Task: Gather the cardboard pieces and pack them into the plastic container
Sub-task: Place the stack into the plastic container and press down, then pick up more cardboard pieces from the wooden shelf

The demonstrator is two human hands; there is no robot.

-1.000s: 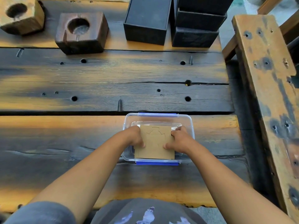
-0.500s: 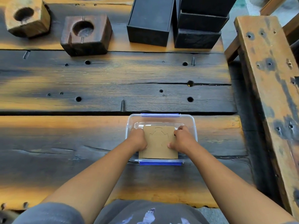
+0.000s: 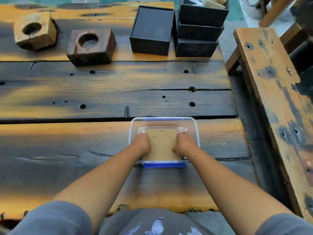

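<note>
Reaching into the clear plastic container (image 3: 196, 131), both hands meet on a square cardboard piece (image 3: 161, 145) that lies inside it: the left hand (image 3: 141, 145) is curled closed on the piece's left edge, the right hand (image 3: 183, 144) closed on its right edge with the thumb pressing on top. A faint curved outline is cut into the cardboard. This container, with blue clips at its near and far sides, sits near the tabletop's (image 3: 67, 141) near right corner. Along the far edge stand two wooden blocks (image 3: 91, 46) with round holes and several black boxes (image 3: 152, 31). A wooden bench (image 3: 271, 82) runs beside the tabletop's right edge.
</note>
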